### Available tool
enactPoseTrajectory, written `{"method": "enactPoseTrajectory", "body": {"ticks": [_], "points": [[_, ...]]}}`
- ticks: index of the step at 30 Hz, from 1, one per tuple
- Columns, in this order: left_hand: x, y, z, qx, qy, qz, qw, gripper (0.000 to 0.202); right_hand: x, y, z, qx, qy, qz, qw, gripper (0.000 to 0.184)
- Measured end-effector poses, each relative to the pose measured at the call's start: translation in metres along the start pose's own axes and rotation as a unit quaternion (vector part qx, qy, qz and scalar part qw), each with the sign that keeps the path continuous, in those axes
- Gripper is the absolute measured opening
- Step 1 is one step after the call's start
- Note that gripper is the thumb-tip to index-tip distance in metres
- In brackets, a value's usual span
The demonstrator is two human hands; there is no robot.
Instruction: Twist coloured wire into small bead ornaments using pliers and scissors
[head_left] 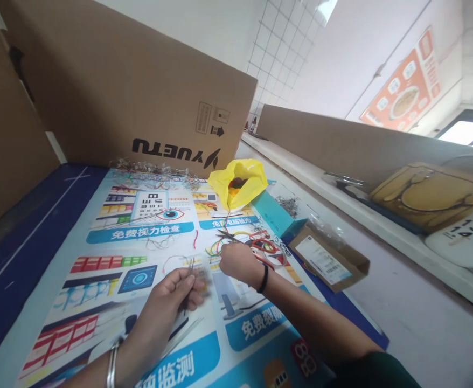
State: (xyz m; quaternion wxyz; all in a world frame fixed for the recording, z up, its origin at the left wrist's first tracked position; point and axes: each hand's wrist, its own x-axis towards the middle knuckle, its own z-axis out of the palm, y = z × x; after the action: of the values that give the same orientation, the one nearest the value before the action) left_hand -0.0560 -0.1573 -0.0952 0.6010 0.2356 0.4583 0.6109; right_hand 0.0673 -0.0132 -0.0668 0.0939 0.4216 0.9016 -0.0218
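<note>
My left hand (pixel 175 293) is closed in a pinch on a bundle of thin wires (pixel 190 269) held just above the printed poster (pixel 111 258). A silver bangle circles that wrist. My right hand (pixel 238 262), with a black band on its wrist, is closed on small scissors or pliers (pixel 227 235) whose tips point away from me. Just past that hand lies a tangle of red, yellow and green wires (pixel 261 243). What the tool's tips touch I cannot make out.
A big cardboard box (pixel 139 91) stands at the poster's far edge with wire scraps (pixel 151 170) along its base. A yellow bag (pixel 238 183), a teal box (pixel 275 215) and a small cardboard box (pixel 329 258) lie to the right. A cardboard panel (pixel 341 143) and shelf run along the right.
</note>
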Motion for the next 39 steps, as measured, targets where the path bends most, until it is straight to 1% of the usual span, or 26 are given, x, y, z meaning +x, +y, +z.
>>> {"method": "enactPoseTrajectory", "body": {"ticks": [2, 5, 9, 13, 17, 20, 22, 24, 25, 26, 27, 28, 29, 30, 31, 32, 33, 34, 36, 37, 39], "points": [[0.000, 0.000, 0.000, 0.000, 0.002, 0.001, 1.000, 0.019, 0.001, 0.006, -0.004, 0.030, -0.004, 0.003, 1.000, 0.021], [-0.001, 0.000, 0.000, -0.005, 0.006, 0.002, 1.000, 0.019, -0.003, 0.022, -0.010, 0.097, -0.024, 0.002, 0.995, 0.016], [0.000, 0.000, 0.002, -0.009, 0.011, 0.002, 1.000, 0.020, -0.014, 0.044, -0.012, 0.210, -0.070, 0.004, 0.975, 0.018], [0.001, 0.002, 0.003, -0.009, 0.020, -0.004, 1.000, 0.023, -0.026, 0.056, -0.009, 0.321, -0.103, 0.009, 0.941, 0.018], [0.000, 0.002, 0.002, 0.000, 0.030, -0.004, 1.000, 0.024, -0.036, 0.060, -0.004, 0.398, -0.096, 0.015, 0.912, 0.019], [0.001, 0.000, 0.001, 0.004, 0.032, -0.006, 0.999, 0.024, -0.048, 0.062, 0.001, 0.477, -0.094, 0.015, 0.874, 0.024], [0.001, 0.000, 0.001, 0.003, 0.030, -0.007, 1.000, 0.025, -0.057, 0.065, 0.005, 0.527, -0.091, 0.021, 0.845, 0.018], [0.001, 0.000, 0.001, 0.002, 0.031, -0.010, 0.999, 0.026, -0.064, 0.067, 0.007, 0.548, -0.089, 0.035, 0.831, 0.009], [0.001, 0.000, 0.001, 0.002, 0.032, -0.013, 0.999, 0.026, -0.067, 0.069, 0.006, 0.546, -0.085, 0.041, 0.833, 0.006], [0.001, 0.001, 0.002, 0.002, 0.034, -0.015, 0.999, 0.026, -0.069, 0.070, 0.004, 0.535, -0.075, 0.044, 0.840, 0.005], [0.000, 0.002, 0.003, 0.002, 0.036, -0.018, 0.999, 0.026, -0.071, 0.071, 0.001, 0.518, -0.054, 0.042, 0.853, 0.006], [0.000, 0.003, 0.004, 0.002, 0.036, -0.020, 0.999, 0.026, -0.073, 0.072, -0.004, 0.495, -0.018, 0.036, 0.868, 0.008], [0.000, 0.004, 0.004, 0.000, 0.035, -0.021, 0.999, 0.026, -0.075, 0.071, -0.010, 0.469, 0.033, 0.028, 0.882, 0.010], [0.000, 0.005, 0.005, -0.002, 0.036, -0.023, 0.999, 0.026, -0.077, 0.070, -0.015, 0.445, 0.098, 0.019, 0.890, 0.011], [-0.001, 0.006, 0.006, -0.003, 0.038, -0.026, 0.999, 0.027, -0.080, 0.067, -0.021, 0.428, 0.166, 0.012, 0.888, 0.011], [-0.001, 0.006, 0.007, -0.004, 0.041, -0.029, 0.999, 0.027, -0.082, 0.063, -0.025, 0.425, 0.230, 0.010, 0.875, 0.011], [-0.002, 0.006, 0.007, -0.003, 0.044, -0.032, 0.999, 0.028, -0.085, 0.056, -0.028, 0.442, 0.261, 0.006, 0.858, 0.011], [-0.002, 0.006, 0.008, 0.000, 0.046, -0.035, 0.998, 0.028, -0.087, 0.048, -0.029, 0.471, 0.266, -0.004, 0.841, 0.012], [-0.004, 0.005, 0.010, 0.008, 0.047, -0.035, 0.998, 0.028, -0.088, 0.027, -0.024, 0.526, 0.195, -0.041, 0.827, 0.012], [-0.005, 0.005, 0.011, 0.017, 0.046, -0.033, 0.998, 0.029, -0.087, 0.015, -0.020, 0.537, 0.170, -0.061, 0.824, 0.011], [-0.007, 0.003, 0.012, 0.045, 0.044, -0.035, 0.997, 0.032, -0.082, -0.006, -0.010, 0.515, 0.139, -0.123, 0.837, 0.009]]}}
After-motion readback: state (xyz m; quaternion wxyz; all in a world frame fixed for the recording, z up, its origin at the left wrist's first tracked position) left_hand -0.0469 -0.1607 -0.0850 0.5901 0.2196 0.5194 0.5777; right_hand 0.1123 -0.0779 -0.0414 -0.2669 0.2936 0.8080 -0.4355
